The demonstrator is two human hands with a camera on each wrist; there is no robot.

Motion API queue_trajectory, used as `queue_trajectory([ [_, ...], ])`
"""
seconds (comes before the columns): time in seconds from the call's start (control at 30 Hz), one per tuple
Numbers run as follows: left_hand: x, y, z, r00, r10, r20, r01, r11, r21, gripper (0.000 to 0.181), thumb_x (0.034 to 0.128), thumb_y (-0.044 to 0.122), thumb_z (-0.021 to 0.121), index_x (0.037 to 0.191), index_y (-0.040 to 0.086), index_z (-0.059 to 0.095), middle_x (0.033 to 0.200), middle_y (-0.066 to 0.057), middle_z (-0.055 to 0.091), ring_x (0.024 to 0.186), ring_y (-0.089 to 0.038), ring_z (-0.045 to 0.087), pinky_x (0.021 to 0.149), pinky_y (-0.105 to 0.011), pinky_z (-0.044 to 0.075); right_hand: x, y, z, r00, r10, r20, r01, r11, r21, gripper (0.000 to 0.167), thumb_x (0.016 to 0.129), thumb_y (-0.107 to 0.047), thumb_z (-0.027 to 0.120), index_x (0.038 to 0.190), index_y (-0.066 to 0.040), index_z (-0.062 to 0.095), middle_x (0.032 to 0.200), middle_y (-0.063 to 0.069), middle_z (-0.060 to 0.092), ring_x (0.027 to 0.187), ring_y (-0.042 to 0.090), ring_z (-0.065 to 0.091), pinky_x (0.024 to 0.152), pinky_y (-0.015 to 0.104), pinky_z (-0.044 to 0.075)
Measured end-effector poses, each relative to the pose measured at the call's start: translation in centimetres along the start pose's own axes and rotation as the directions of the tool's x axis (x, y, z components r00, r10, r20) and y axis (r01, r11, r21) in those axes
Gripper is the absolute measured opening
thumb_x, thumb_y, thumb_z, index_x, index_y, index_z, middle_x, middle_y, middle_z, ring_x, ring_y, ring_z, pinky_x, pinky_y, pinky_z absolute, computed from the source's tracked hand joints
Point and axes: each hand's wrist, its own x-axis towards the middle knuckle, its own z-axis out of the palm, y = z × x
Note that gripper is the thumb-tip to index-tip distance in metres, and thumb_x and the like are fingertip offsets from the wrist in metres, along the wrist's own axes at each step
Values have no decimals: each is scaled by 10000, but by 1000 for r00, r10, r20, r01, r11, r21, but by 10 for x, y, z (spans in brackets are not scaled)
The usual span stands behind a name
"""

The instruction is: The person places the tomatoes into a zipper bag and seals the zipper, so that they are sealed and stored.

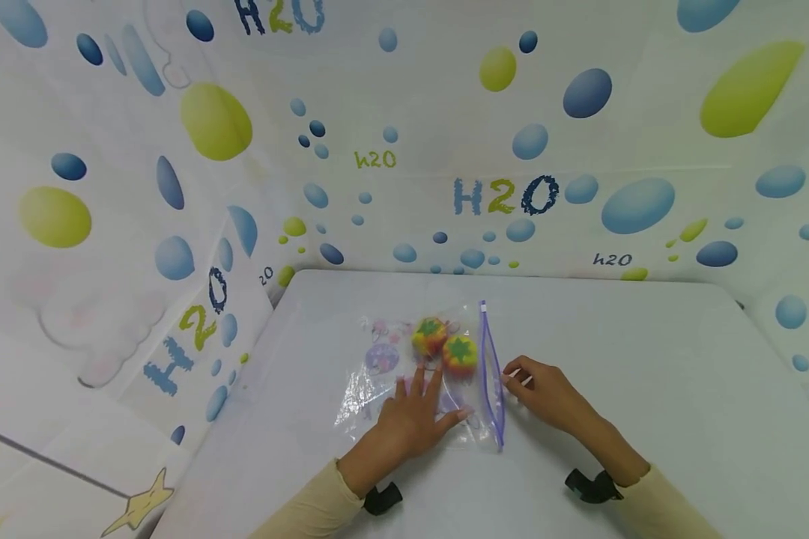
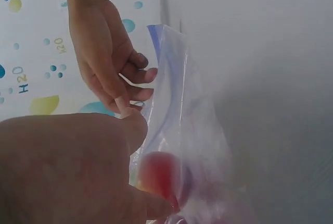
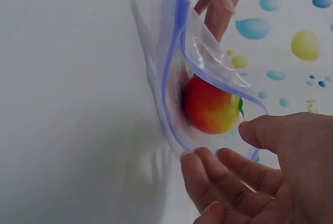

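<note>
Two fruits (image 1: pixel 460 356) lie in a bag (image 1: pixel 382 358) just beyond the left hand (image 1: pixel 407 425), its fingers spread flat on the plastic in the head view; the right hand (image 1: pixel 546 393) bends loosely beside the zip (image 1: pixel 482 363). The left wrist view puts fruit by the left fingers. In the right wrist view, the bag gapes before fingers apparently grasping nothing; working the zip seems the step, calling next for a light pinch.

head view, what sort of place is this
Probably a makeshift recording booth: a white table, H2O-printed sheeting along its far and left sides, and black wrist-worn cameras.
</note>
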Motion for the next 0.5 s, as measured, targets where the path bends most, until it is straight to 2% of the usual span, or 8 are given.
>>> queue_trajectory([
  [0.17,-3,3,-6,1000,13,-5,-13,999,45,891,1016,701,492,1665,117,316,1681,-209,363,1435,-555,452,1055,-628,498,-8,1,-5,998,66,20,-66,998,-24,256,1030,-297,697,1172,-85,678,967,42,724,805,146,655,639,293,547],
  [0.3,2,3,-15,998,42,-36,-38,993,107,814,1033,633,535,1601,62,421,1578,-214,510,1380,-500,536,1079,-592,489,-16,1,-6,996,86,38,-84,995,-50,284,1016,-335,711,1162,-93,687,935,8,707,802,132,634,645,288,534],
  [0.4,10,1,-26,992,78,-100,-62,985,158,710,1038,570,583,1459,-1,543,1352,-217,675,1231,-442,646,984,-546,552,-23,-1,-4,994,102,46,-99,993,-57,310,996,-371,728,1140,-98,690,882,-7,679,761,135,597,625,296,511],
  [0.47,19,0,-36,984,100,-149,-74,983,171,604,1040,514,618,1351,-4,608,1217,-204,723,1131,-406,685,913,-526,580,-29,-3,-1,991,126,51,-123,990,-66,332,974,-402,750,1117,-108,690,842,-14,654,726,139,568,609,300,490],
  [0.5,23,0,-41,980,110,-166,-82,983,166,566,1044,486,626,1322,-7,622,1211,-210,724,1137,-412,685,919,-527,581,-31,-4,1,989,141,54,-136,988,-77,351,961,-423,761,1108,-112,689,823,-19,642,709,140,555,599,301,479],
])
